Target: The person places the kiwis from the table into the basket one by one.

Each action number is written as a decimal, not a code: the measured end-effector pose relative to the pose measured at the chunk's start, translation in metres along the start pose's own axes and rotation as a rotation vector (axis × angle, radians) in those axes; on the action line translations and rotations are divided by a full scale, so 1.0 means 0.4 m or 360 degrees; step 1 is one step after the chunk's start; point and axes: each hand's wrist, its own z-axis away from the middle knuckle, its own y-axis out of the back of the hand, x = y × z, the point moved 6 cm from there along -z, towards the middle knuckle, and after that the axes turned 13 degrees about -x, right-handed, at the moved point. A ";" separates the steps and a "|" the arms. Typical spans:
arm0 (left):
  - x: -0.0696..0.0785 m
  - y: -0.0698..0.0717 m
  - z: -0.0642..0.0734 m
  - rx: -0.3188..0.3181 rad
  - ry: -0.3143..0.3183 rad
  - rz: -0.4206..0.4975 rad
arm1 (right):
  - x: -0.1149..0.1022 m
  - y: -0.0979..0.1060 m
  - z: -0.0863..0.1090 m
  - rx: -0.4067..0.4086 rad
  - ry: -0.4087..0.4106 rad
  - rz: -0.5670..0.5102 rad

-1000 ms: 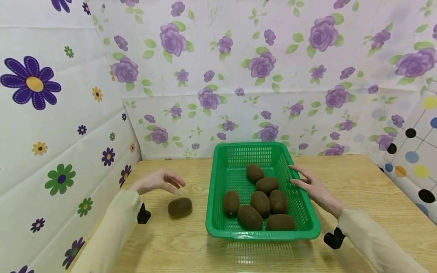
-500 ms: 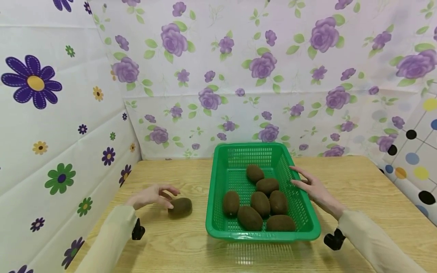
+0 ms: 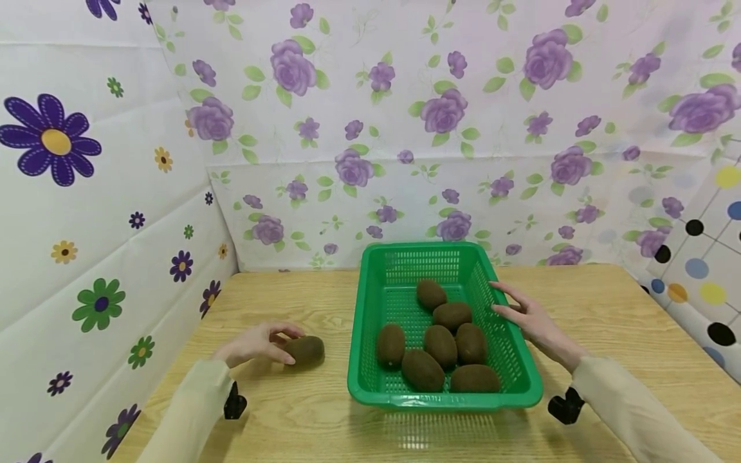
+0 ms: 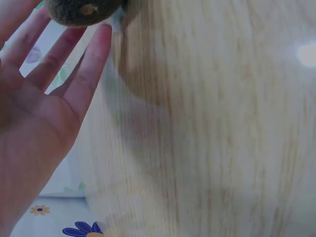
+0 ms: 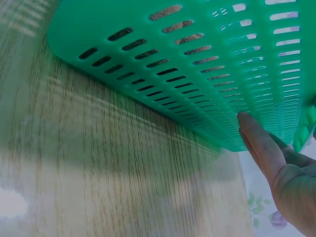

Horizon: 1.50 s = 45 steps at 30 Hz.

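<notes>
Left of the basket, a brown fuzzy kiwi lies on the wooden table. My left hand pinches its left end, thumb on the near side and fingers on the far side. In the left wrist view part of that kiwi shows at the top edge, beyond the fingers. The green plastic basket holds several more kiwis. My right hand holds the basket's right rim. The right wrist view shows fingers of that hand against the outside of the perforated wall.
The wooden table extends to both sides of the basket. A flower-printed sheet stands behind it, and another patterned sheet borders the left side. Black wrist cameras sit under both sleeves.
My left hand has come down and closed on the left end of the loose kiwi, which stays on the table. The right hand and the basket have not visibly moved.
</notes>
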 end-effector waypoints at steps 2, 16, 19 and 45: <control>-0.001 -0.002 -0.001 0.0008 0.0006 -0.0022 | 0.000 0.000 0.000 0.0003 0.0002 0.0002; 0.017 0.005 0.002 0.0109 0.0060 -0.0070 | 0.009 0.004 -0.003 0.0013 0.0001 0.0010; 0.026 0.022 0.005 0.0140 0.0082 -0.0027 | 0.009 0.004 -0.003 0.0017 0.0007 -0.0014; 0.270 0.126 -0.088 0.0055 0.0109 -0.0140 | 0.008 0.002 -0.002 0.0000 -0.0030 0.0033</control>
